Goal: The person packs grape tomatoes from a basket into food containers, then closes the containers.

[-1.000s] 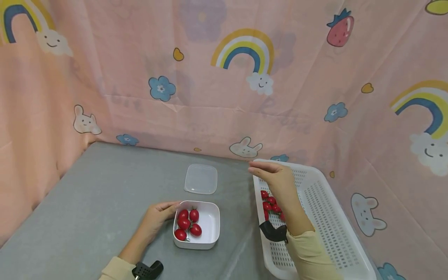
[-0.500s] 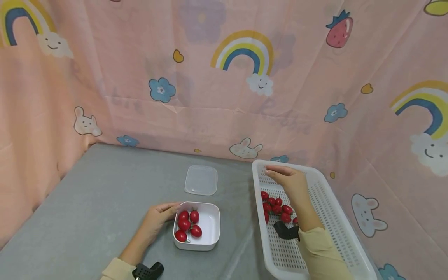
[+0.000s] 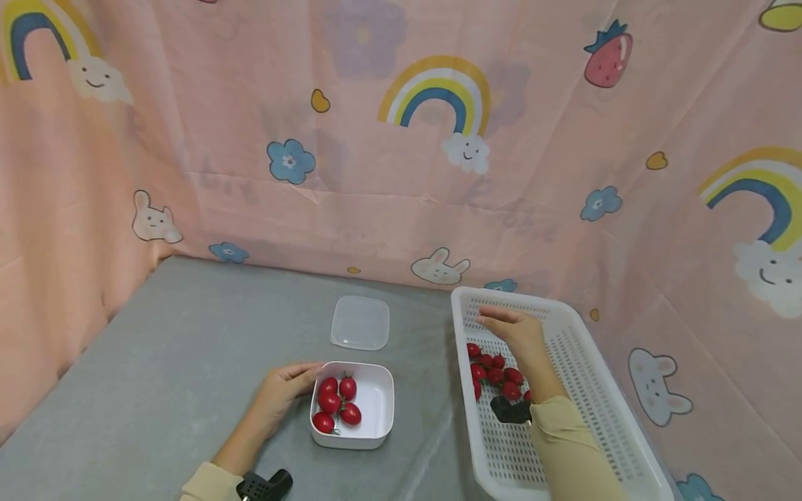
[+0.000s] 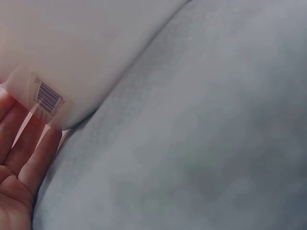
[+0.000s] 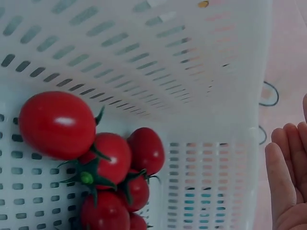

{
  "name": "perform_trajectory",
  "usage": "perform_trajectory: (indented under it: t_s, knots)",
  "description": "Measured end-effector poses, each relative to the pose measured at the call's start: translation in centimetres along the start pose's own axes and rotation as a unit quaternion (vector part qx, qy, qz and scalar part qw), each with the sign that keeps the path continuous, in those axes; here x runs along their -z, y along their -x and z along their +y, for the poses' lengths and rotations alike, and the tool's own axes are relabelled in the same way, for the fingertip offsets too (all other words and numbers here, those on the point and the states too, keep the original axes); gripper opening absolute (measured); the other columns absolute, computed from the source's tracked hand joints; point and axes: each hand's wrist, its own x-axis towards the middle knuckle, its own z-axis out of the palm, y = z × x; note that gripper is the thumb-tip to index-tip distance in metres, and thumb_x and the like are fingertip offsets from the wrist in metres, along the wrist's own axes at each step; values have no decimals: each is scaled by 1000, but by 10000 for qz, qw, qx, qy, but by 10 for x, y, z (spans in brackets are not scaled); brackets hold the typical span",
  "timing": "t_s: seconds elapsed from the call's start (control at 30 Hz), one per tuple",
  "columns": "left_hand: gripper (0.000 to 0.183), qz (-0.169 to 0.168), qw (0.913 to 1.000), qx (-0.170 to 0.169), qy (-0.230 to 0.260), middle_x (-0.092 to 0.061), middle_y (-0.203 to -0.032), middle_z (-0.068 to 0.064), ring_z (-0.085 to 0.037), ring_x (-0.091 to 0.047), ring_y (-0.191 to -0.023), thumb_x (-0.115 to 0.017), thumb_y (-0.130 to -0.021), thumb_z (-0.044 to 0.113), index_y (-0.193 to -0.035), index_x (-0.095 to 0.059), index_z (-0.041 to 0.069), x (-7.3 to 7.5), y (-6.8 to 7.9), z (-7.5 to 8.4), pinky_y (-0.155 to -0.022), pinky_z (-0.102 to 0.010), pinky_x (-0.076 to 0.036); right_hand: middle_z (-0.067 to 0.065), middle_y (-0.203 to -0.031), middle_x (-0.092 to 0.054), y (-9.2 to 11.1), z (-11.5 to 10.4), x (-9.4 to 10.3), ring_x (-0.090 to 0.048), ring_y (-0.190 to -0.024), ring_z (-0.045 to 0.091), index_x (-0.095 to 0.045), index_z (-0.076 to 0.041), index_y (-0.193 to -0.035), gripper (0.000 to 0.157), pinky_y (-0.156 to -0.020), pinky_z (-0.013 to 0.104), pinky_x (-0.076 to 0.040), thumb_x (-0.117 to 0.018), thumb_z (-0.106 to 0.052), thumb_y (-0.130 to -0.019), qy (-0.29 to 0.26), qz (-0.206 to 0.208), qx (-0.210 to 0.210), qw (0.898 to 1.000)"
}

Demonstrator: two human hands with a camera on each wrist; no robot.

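Observation:
My left hand (image 3: 285, 391) rests against the left side of a small white square box (image 3: 382, 437), its fingertips at the rim. Inside the box lie several cherry tomatoes (image 3: 329, 402). In the left wrist view, the fingers (image 4: 37, 160) lie fairly straight along the box's wall, beside a barcode label (image 4: 48, 98). My right hand (image 3: 516, 335) hovers over the far part of a white perforated basket (image 3: 476, 452), with nothing in it. Its loose fingers and thumb show in the right wrist view. More cherry tomatoes (image 5: 57, 125) with green stems cluster on the basket's floor, nearer than the hand.
A clear, flat, square lid (image 3: 360, 323) lies on the grey tabletop (image 3: 200, 362) behind the box. The basket takes up the right side of the table. A pink printed curtain (image 3: 351, 202) hangs along the back and sides.
My right hand has shifted right and a little nearer, from the basket's left rim to over its inside, uncovering more tomatoes. My left hand and the box stay put.

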Motion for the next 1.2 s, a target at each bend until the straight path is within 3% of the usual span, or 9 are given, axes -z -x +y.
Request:
perform_trajectory:
  t_s: [0.5, 0.83, 1.07, 1.2]
  knots:
    - [35, -69, 9999, -64, -38, -74, -113, -12, -3, -70, -88, -66, -95, 16, -119, -67, -9, 3, 0, 0, -83, -21, -55, 16, -139, -61, -16, 24, -4, -49, -136, 33, -64, -7, -132, 46, -114, 56, -35, -70, -31, -93, 636, -319, 22, 9975]
    - [34, -26, 10000, -41, -79, -74, -113, -11, -2, -69, -88, -66, -94, 15, -118, -67, -9, 2, 2, 3, -82, -20, -54, 17, -138, -61, -23, 38, -3, -49, -135, 36, -64, -5, -132, 48, -115, 57, -34, -71, -30, -92, 761, -427, -267, 9958]
    - [34, -55, 9999, -76, -38, -75, -112, -12, -2, -70, -87, -67, -94, 14, -119, -67, -10, 1, 1, 3, -82, -20, -55, 18, -126, -68, -26, 50, -3, -59, -122, 34, -67, -1, -126, 43, -108, 52, -43, -75, -23, -89, 867, -541, -46, 9948]
    - [34, -62, 10000, -65, -31, -75, -111, -10, -2, -70, -87, -67, -94, 14, -118, -67, -10, 0, 1, 2, -82, -20, -55, 20, -129, -66, -28, 54, -5, -58, -123, 33, -68, 0, -124, 44, -109, 53, -42, -75, -23, -88, 968, -632, -6, 9933]
